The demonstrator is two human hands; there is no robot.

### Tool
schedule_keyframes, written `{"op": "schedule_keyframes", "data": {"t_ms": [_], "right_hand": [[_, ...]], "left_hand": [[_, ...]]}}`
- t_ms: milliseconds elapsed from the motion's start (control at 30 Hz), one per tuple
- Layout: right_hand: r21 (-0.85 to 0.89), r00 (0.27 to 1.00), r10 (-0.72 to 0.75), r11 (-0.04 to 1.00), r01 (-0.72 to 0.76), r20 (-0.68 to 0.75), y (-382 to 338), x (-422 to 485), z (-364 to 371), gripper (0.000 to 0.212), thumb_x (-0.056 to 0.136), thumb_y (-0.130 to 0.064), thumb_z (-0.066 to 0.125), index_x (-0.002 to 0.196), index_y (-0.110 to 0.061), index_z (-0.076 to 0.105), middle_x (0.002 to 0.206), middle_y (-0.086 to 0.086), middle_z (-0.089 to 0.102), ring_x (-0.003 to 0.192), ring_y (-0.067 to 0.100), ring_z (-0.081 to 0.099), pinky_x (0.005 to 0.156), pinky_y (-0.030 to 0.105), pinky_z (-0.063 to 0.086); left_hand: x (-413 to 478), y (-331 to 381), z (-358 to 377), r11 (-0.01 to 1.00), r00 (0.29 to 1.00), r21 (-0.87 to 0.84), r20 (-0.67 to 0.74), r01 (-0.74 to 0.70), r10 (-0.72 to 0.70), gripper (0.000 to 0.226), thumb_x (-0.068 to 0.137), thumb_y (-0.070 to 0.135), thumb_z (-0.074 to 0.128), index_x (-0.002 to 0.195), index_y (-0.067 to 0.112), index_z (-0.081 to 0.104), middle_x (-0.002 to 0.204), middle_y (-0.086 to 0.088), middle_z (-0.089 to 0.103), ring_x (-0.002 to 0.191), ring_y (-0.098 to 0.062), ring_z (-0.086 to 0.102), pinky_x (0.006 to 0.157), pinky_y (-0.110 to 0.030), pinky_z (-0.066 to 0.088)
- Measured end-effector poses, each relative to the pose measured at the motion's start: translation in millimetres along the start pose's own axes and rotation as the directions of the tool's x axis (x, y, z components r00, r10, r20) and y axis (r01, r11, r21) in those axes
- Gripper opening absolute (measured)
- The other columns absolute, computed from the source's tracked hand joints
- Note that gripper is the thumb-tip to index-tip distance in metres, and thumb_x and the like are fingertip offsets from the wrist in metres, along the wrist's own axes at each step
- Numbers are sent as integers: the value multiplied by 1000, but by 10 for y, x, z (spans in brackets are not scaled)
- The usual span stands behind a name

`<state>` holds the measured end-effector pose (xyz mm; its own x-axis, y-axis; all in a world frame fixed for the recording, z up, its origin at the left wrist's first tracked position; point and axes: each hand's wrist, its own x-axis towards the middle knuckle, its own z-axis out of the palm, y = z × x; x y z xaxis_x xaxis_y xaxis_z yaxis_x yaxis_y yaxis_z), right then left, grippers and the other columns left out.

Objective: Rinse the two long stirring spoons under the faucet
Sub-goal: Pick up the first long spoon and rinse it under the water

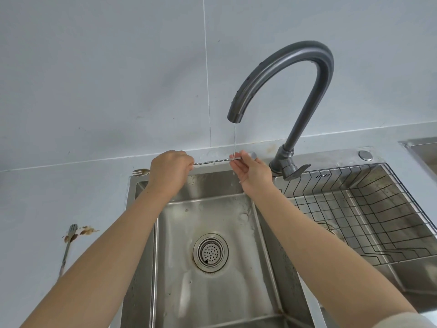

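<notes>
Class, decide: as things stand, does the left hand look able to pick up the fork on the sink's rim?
Probably not yet: the left hand grips the stirring spoon, though the fork lies close beside it, unobstructed.

The left hand [170, 171] swallows one end of the spoon [208, 162], its grip hidden behind the knuckles. The right hand [254, 172] covers the shaft beside the bowl; whether one spoon or two lie there is too fine to tell. A fork [140, 172] shows only its tines past the left wrist. A second fork [68, 242] on the desk [35, 197] perhaps loses its handle tip behind the left forearm. The sink [212, 311] runs off the bottom edge
</notes>
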<state>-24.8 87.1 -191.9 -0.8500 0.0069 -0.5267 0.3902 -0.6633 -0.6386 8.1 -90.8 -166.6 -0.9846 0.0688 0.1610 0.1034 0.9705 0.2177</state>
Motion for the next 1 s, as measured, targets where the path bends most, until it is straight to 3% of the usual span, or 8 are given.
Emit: {"op": "schedule_keyframes", "data": {"t_ms": [167, 333, 400, 567, 767, 900, 1000], "right_hand": [[-94, 999, 21, 995, -24, -31, 12, -46, 95, 43, 98, -31, 36, 74, -1, 55, 74, 13, 63, 67, 22, 64, 55, 23, 58], [-66, 999, -3, 998, 6, 48, 38, -47, 114, 17, 93, -3, 49, 77, -1, 55, 77, 12, 60, 54, 13, 67, 60, 22, 59], [-43, 999, 10, 999, -8, 49, 67, -54, 125, 16, 92, -1, 50, 76, -1, 55, 75, 11, 61, 50, 11, 67, 58, 22, 59], [-77, 997, 78, 994, -79, -9, 149, -99, 239, 37, 99, -26, 37, 75, -4, 54, 69, 11, 64, 51, 16, 66, 53, 23, 58], [-58, 993, 14, 998, -7, 114, 118, -126, 203, 16, 89, 3, 52, 75, -4, 55, 71, 9, 62, 54, 13, 67, 60, 21, 59], [-29, 997, 55, 998, -54, 50, 44, -137, 206, 33, 98, -25, 42, 75, -3, 55, 72, 11, 63, 56, 17, 67, 58, 24, 59], [-26, 997, 75, 997, -75, 30, 22, -146, 203, 43, 99, -32, 35, 75, -3, 55, 73, 12, 62, 62, 20, 66, 62, 27, 57]], "left_hand": [[13, 50, 31, 1000, 1000, -4, -13, -2, 2, 20, 84, 6, 58, 67, -2, 65, 73, -18, 65, 73, -36, 59, 58, -29, 32], [20, 70, -9, 1000, 1000, -12, -9, 3, -3, 21, 87, 9, 57, 71, -1, 66, 77, -17, 65, 76, -35, 58, 59, -28, 30], [25, 74, -29, 1000, 1000, -2, -2, 8, -8, 21, 88, 11, 55, 75, -1, 67, 80, -16, 66, 79, -34, 58, 60, -28, 32], [23, 135, -40, 1000, 999, 6, -15, -28, 28, 20, 87, 9, 55, 75, 0, 68, 78, -17, 65, 78, -34, 58, 59, -29, 31], [47, 190, -44, 999, 1000, 44, 13, 2, -3, 23, 91, 13, 49, 79, 2, 65, 76, -11, 56, 74, -27, 47, 57, -26, 24], [45, 204, -37, 999, 999, 20, -13, -29, 29, 21, 90, 13, 52, 80, 3, 67, 81, -14, 64, 81, -32, 57, 59, -28, 29], [50, 187, -32, 999, 999, -1, -27, -38, 38, 20, 89, 11, 53, 80, 1, 68, 80, -16, 65, 80, -34, 58, 58, -28, 28]]}}
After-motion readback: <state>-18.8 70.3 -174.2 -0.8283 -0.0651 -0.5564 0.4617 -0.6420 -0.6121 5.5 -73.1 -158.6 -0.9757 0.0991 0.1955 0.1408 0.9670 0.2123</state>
